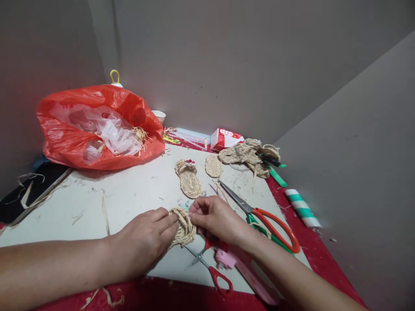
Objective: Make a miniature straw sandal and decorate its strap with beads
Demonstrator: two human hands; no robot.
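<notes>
A red cloth [155, 297] shows at the near edge, and over it lies a white board [136, 188] littered with fibre scraps. Red-handled scissors [201, 257] and a pink tool [251, 278] lie by the right forearm; large scissors [249, 209] with orange and green handles sit beyond it. Farther off are a beaded slipper [189, 181], an oval sole [213, 166], a heap of woven pieces [240, 153] and a red plastic bag [63, 144], with grey walls [210, 65] behind.

The cloth borders the board's right edge, where a striped roll [303, 208] lies. The broadest open stretch runs left of the beaded slipper.

At the near middle, between the hands, is the woven slipper [184, 233]: straw-coloured, braided, with raised strands across it. The left hand [145, 235] presses its fingers over one side; the right hand [220, 218] pinches the other edge.
</notes>
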